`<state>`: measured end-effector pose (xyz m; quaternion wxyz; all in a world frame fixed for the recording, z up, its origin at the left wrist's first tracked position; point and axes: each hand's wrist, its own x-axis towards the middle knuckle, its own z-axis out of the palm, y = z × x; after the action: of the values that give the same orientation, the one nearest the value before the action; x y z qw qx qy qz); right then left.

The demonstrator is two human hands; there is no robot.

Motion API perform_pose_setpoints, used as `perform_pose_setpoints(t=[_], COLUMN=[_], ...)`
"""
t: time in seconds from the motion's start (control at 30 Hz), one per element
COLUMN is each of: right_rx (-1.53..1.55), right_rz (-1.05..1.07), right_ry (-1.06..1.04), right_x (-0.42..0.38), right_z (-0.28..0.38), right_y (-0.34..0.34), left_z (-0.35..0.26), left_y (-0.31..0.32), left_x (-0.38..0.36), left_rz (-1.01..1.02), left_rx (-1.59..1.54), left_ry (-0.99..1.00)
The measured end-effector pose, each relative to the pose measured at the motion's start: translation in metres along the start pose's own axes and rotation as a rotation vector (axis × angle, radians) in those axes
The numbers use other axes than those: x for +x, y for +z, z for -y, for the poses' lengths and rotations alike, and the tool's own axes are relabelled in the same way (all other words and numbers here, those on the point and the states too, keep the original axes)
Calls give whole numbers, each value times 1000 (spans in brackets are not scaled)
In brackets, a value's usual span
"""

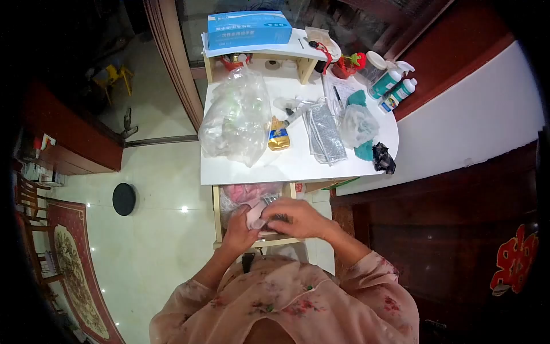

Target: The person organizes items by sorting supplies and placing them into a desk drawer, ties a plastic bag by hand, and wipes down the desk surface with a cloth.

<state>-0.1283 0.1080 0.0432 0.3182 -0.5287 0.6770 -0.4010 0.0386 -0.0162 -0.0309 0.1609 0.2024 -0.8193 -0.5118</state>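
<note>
Both hands work in the open drawer (217, 221) below the counter (298, 163): left hand (240, 228) and right hand (298, 219) pinching a pale packet (256, 215).

On my white surface (298, 163) I see a clear plastic bag (236, 117), a blue box (247, 28) and 2 green bottles (392, 86).
</note>
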Motion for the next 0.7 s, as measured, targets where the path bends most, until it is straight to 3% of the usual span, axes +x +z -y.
perform_pose_setpoints(t=[0.03,0.13,0.17,0.2,0.23,0.27,0.37,0.4,0.5,0.6,0.7], right_rx=[2,-176,-109,-497,-687,-811,-908,-907,-782,-405,-334], right_rz=[-8,-401,-593,-729,-815,-855,-724,-698,-739,-476,-818], right_ry=[58,324,332,264,207,238,549,582,575,568,415], right_x=[-2,3,4,4,4,7,16,19,24,15,16], right_z=[-4,-60,-68,-106,-120,-120,-142,-148,-165,-203,-177], right_y=[-2,-40,-55,-74,-90,-102,-116,-118,-124,-153,-160], left_z=[4,20,26,36,47,63,36,21,8,33,61], left_y=[-1,3,10,21,35,51,65,67,83,88,62], left_x=[-1,-1,-3,-8,-12,-12,8,20,29,21,27], left_rz=[83,412,402,395,388,391,402,525,507,427,376], left_rx=[-87,-154,-157,-158,-159,64,308,413,370,41,53], left_ry=[-111,-462,-382,-300,-221,-138,-36,-158,-262,-90,-90])
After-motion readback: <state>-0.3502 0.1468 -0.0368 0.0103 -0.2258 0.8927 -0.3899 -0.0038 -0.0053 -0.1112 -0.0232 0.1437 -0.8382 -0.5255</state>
